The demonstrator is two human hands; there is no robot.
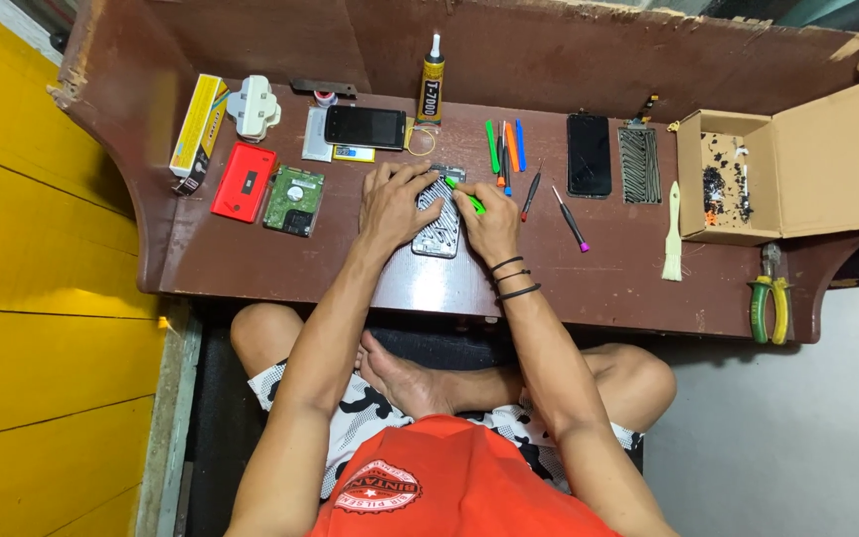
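Crossed legs and an orange shirt fill the near edge of the view, below a brown desk [251, 254]. Both hands work at the desk's middle front. Left hand [392, 202] lies flat, fingers spread, pressing down on an opened phone [437, 227] that rests back-up with its bare inner frame showing. Right hand [491, 223] is curled around a green pry tool [465, 196], its tip at the phone's upper edge. With the cover off and the inside exposed, the opening looks done; whatever is being loosened at the top seems only begun.

Left of the phone sit a hard drive [293, 200] and a red case [244, 181]; behind it a dark phone [364, 127] and a glue tube [432, 88]. Right of it lie coloured pry tools [505, 146], two screwdrivers [570, 218], a black screen [589, 154], a brush [672, 234] and a cardboard box [738, 174]. Pliers [770, 298] overhang the front edge at far right. Open desk lies just right of the right hand and along the front edge; the phone itself sits close to that edge.
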